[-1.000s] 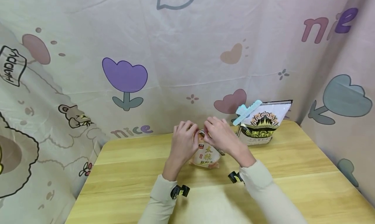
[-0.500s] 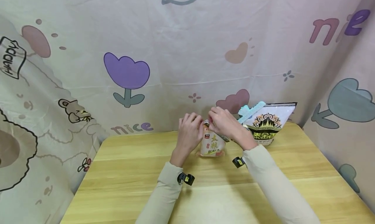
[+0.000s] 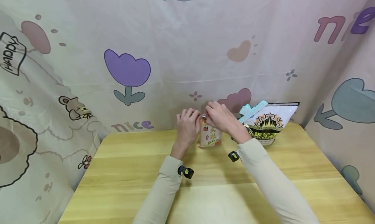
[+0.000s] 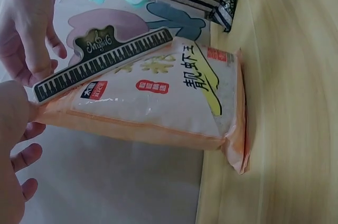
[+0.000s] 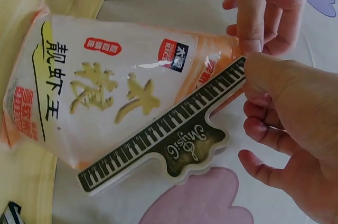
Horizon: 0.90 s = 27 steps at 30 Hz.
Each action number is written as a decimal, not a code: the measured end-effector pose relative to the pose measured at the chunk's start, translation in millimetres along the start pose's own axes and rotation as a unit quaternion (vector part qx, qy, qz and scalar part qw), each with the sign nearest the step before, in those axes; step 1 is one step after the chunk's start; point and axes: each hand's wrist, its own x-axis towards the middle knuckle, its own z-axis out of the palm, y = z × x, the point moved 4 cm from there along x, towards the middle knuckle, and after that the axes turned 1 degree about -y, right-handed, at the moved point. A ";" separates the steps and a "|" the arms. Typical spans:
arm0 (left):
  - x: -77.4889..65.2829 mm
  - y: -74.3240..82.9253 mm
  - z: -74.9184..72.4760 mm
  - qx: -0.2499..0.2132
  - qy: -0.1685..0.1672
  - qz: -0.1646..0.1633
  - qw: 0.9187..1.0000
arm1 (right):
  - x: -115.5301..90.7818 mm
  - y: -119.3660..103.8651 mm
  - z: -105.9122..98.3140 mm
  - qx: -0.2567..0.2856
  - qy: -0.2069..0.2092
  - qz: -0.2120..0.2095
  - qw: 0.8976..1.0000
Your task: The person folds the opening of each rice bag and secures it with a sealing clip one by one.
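Note:
A small white and orange rice bag (image 3: 210, 138) stands upright on the table, with a black piano-key bag clip (image 4: 105, 63) slanting across its top corner. My left hand (image 3: 187, 126) pinches the bag's top corner between thumb and fingers. Close beside it, my right hand (image 3: 221, 119) pinches the top of the bag at the clip's end, its thumb over that spot in the right wrist view. In the head view, the right hand hides most of the clip. The fingertips of both hands nearly meet.
Right of the hands stands a larger white, black and gold bag (image 3: 267, 128), its top corner held by a turquoise clip (image 3: 253, 111). The wooden table (image 3: 131, 172) ends at a patterned curtain (image 3: 181, 55) behind and at both sides.
Both hands have moved the rice bag away from me, toward the curtain, keeping hold of its top. The larger bag stays in place, and the head view has shifted slightly.

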 end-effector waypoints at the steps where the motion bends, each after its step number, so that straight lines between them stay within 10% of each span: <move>1: 0.7 -1.4 0.9 -0.002 -0.003 -0.001 1.000 | 0.4 -0.4 0.2 -0.001 -0.001 0.002 1.000; 27: -6.2 -13.7 4.5 -0.034 -0.032 -0.049 0.998 | -30.1 1.7 17.0 0.123 0.102 0.055 0.986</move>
